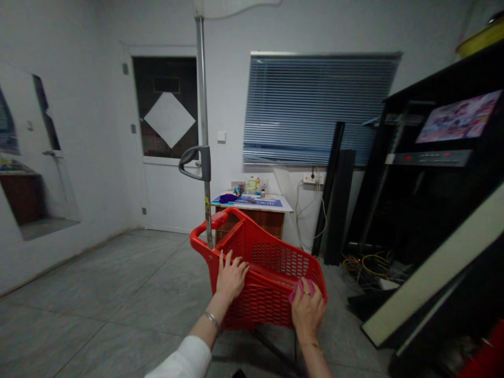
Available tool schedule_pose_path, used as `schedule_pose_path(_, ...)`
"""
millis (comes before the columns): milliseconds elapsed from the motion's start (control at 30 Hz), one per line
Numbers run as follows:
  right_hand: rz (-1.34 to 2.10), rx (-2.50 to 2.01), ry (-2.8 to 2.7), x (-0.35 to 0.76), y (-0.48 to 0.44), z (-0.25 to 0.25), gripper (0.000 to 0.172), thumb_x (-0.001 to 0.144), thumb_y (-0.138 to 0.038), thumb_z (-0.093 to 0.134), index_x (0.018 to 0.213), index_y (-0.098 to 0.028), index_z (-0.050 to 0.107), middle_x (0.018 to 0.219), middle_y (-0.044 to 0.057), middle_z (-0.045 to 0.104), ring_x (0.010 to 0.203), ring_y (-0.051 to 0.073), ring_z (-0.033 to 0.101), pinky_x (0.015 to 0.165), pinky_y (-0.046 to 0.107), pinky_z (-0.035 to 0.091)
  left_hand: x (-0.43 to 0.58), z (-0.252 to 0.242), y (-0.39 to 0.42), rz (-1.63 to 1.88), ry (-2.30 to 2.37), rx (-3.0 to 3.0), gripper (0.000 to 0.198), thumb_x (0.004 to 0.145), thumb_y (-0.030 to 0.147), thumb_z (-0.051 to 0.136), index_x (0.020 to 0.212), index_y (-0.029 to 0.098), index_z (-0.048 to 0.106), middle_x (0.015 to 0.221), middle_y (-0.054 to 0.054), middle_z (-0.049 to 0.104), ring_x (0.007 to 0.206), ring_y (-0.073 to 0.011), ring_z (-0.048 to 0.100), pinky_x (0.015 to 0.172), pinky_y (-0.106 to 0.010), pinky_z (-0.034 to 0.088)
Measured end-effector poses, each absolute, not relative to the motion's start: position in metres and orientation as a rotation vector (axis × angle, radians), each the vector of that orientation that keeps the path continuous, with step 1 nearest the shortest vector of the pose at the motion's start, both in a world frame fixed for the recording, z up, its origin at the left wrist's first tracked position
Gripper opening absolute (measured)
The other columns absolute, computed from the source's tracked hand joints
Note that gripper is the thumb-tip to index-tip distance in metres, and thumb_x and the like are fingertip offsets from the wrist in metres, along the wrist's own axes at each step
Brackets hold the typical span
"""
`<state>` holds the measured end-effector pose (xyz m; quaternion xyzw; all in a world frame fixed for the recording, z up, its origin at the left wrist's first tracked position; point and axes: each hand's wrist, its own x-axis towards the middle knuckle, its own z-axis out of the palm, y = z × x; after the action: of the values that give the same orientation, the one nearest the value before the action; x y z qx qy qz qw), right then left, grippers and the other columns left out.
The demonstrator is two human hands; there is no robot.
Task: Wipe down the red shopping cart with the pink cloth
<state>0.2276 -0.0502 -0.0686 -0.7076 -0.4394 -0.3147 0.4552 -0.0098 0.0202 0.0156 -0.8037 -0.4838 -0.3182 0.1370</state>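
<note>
Now the left hand (231, 278) lies spread on the near edge of the cart (260, 303), toward its left corner. The right hand (309, 311) grips a cloth (295, 290) near the right corner.

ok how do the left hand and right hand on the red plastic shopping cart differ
The left hand holds nothing visible, fingers spread; the right hand curls over a pink cloth. The left hand is nearer the red plastic handlebar, the right hand nearer the opposite end. Both touch the cart along its near side.
</note>
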Motion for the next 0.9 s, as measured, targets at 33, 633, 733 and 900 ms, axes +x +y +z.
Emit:
schedule_pose_path(33,-0.777,-1.739,-1.124,0.217,-0.046,-0.065,0.039,0.097,-0.038,0.041,0.117,-0.017,0.066,0.121,0.017,0.058,0.106,0.026,0.054,0.086,0.04,0.04,-0.01,0.015,0.02,-0.929,-1.395,-2.323,0.031,0.097,0.035,0.042,0.108,0.034,0.071,0.118,-0.001,0.069,0.134,-0.031,0.042,0.118,-0.062,0.015)
schedule_pose_path(633,-0.573,-1.716,-1.459,0.196,-0.04,-0.045,0.035,0.098,-0.033,0.041,0.123,-0.023,0.063,0.123,0.011,0.058,0.107,0.022,0.054,0.09,0.035,0.039,-0.014,0.015,0.021,-0.915,-1.38,-2.322,0.031,0.097,0.038,0.042,0.107,0.034,0.071,0.118,0.0,0.069,0.133,-0.0304,0.042,0.118,-0.06,0.015)
schedule_pose_path(733,-0.609,-1.739,-1.293,0.239,-0.054,-0.062,0.039,0.098,-0.038,0.038,0.119,-0.02,0.065,0.12,0.012,0.058,0.105,0.023,0.055,0.089,0.036,0.04,-0.013,0.016,0.021,-0.915,-1.376,-2.323,0.03,0.097,0.037,0.042,0.107,0.033,0.071,0.116,-0.001,0.069,0.133,-0.0305,0.042,0.118,-0.06,0.014)
schedule_pose_path(900,-0.662,-1.704,-1.054,0.268,-0.062,-0.079,0.05,0.098,-0.044,0.033,0.118,-0.012,0.065,0.116,0.017,0.057,0.104,0.026,0.055,0.088,0.037,0.042,-0.011,0.016,0.019,-0.911,-1.374,-2.311,0.029,0.097,0.034,0.044,0.103,0.031,0.071,0.113,-0.001,0.07,0.133,-0.0309,0.042,0.118,-0.061,0.014)
